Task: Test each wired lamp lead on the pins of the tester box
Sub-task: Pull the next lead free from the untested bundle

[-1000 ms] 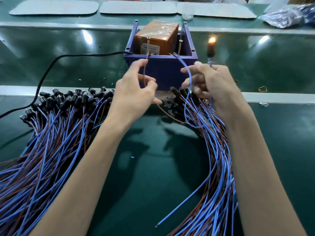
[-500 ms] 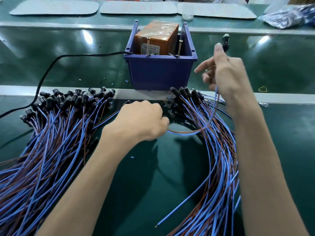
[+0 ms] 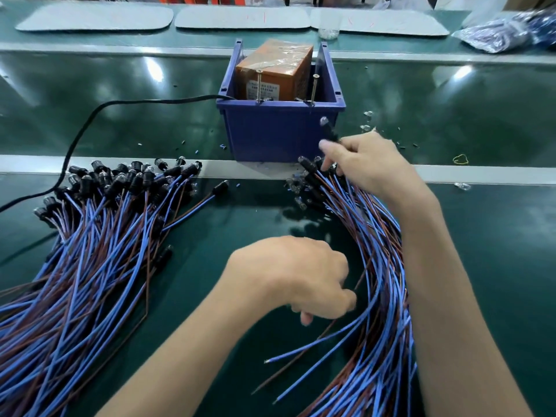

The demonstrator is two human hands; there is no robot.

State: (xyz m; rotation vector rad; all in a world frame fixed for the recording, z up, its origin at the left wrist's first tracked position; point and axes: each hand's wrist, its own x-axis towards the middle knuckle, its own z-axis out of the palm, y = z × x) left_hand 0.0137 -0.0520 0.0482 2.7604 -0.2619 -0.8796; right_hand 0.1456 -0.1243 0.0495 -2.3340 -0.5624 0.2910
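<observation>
Head view. My right hand (image 3: 373, 167) sits right of centre, just in front of the tester box (image 3: 279, 133). Thumb and forefinger pinch the black holder of one lamp lead (image 3: 329, 130), whose small clear bulb tip points up against the box's front wall. The lamp is unlit and clear of the pins (image 3: 314, 87).

The box is a blue, ribbed plastic bin at upper centre. It holds an orange-brown block (image 3: 273, 70) wrapped in shiny clear film. The two pins are thin, threaded metal rods, upright at the front rim and well apart from each other. A matte black cable (image 3: 90, 121) curves out from the left of the rim.

My left hand (image 3: 288, 272) is low in the centre, knuckles up and fingers curled under, right beside the right bundle (image 3: 379, 266). I cannot tell whether those fingers hold a wire.

That bundle sweeps in an arc down the right side — thin blue and brown insulated wires with black caps gathered near my right hand. A bigger left pile (image 3: 90, 236) fans across the lower left, its glossy black heads lined up along a pale strip (image 3: 481, 176). The table (image 3: 496, 266) is smooth, reflective dark green. A yellow rubber band (image 3: 460, 159) lies at the right.
</observation>
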